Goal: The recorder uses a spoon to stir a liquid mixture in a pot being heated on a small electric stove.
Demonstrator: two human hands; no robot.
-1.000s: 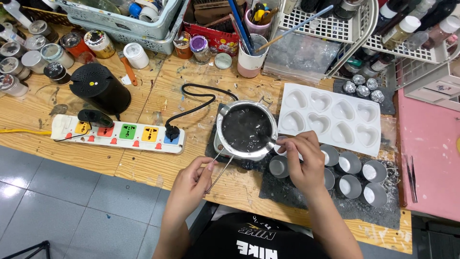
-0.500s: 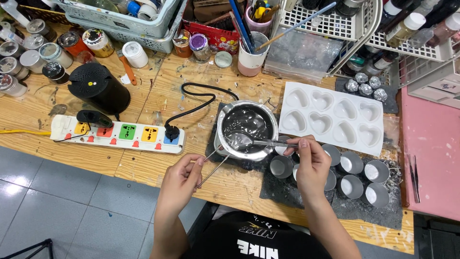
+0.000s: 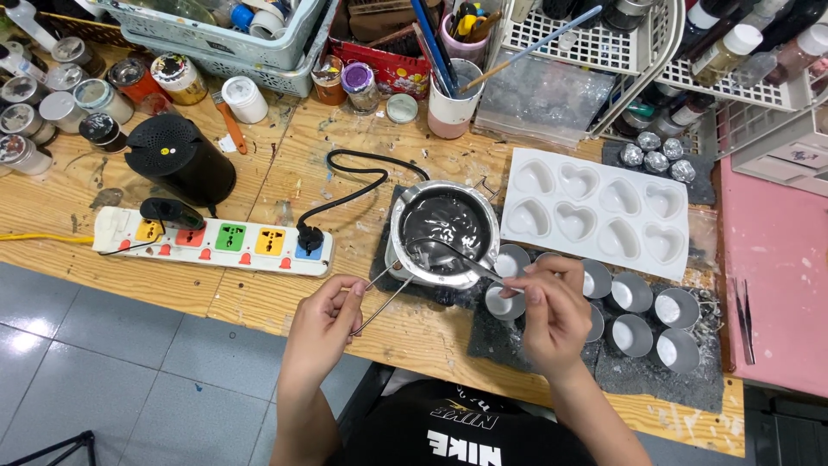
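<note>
Nearest the body, the left hand (image 3: 326, 324) is pinching the melting pot's wire handle (image 3: 379, 295) with closed fingers, while the right hand (image 3: 552, 315) is gripping a spoon (image 3: 448, 253) whose bowl is dipping into the dark liquid. Beyond them the metal pot (image 3: 443, 231) is sitting on a small heater beside grey cups (image 3: 504, 300). Judging by the thin handle, a slipping pinch could be tipping the pot, spilling onto the worktop (image 3: 285, 164).

Single head view, steeply downward, close above workbench (image 3: 259, 302)

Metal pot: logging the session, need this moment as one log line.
left hand: holds pot handle | right hand: spoon in metal pot
</note>
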